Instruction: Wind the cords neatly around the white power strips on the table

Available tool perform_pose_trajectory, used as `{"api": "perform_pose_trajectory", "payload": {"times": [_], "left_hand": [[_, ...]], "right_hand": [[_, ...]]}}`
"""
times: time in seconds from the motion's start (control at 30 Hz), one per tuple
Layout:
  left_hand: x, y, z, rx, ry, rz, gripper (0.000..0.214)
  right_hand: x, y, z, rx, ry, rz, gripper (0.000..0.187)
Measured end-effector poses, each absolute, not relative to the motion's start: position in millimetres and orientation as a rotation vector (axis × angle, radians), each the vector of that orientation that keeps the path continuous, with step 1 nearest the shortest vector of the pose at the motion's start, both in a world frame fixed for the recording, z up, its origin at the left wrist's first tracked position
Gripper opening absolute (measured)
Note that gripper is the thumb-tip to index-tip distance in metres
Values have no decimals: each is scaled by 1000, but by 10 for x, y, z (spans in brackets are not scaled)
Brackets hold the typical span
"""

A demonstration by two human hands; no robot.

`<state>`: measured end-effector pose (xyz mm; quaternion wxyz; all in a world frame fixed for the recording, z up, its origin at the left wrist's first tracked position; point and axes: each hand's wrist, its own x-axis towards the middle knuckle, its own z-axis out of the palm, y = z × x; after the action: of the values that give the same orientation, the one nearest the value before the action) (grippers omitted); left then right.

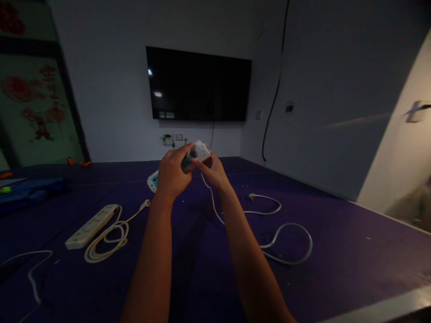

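Both my arms reach forward over a dark purple surface (336, 251). My left hand (172, 172) and my right hand (212, 172) are closed together on a small white power strip (201, 151), held up in the air at about chest height. Its white cord (286, 235) hangs down from my right hand, loops across the surface to the right and ends in a plug (252, 196). Part of the strip is hidden by my fingers.
A long white power strip (91, 226) with its coiled cord (109, 242) lies at the left. A small white and blue object (153, 181) sits behind my left hand. Another thin cable (32, 273) runs at the far left. A black TV (199, 84) hangs on the wall.
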<state>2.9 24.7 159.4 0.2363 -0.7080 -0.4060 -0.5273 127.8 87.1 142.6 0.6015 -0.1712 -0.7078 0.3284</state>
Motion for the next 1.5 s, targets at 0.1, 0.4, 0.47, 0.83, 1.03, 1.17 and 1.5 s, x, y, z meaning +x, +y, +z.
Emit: {"api": "perform_pose_trajectory", "payload": {"times": [0.1,0.4,0.47,0.83,1.03,1.17,1.5], "left_hand": [[43,262,1577,-1960,-1113,-1452,64],[42,364,1517,-2037,-1076,-1583,70],[24,377,1509,-2054,-1094,-1649,73],[-173,391,1381,-2634,-1589,-1593,73],[-168,417,1395,-2482,-1711,-1402,43],[-182,417,1406,-2329,-1617,-1414,51],[-247,369,1446,-1804,-1737,-1289,44]], "right_hand": [[1276,824,1453,-358,-1516,864,51],[1304,739,1491,-366,-1386,934,50],[1314,748,1491,-356,-1383,910,54],[1468,810,1510,-363,-1334,846,61],[1538,807,1518,-366,-1383,813,63],[1531,868,1460,-497,-1497,827,52],[1573,877,1364,-995,-2046,258,18]]}}
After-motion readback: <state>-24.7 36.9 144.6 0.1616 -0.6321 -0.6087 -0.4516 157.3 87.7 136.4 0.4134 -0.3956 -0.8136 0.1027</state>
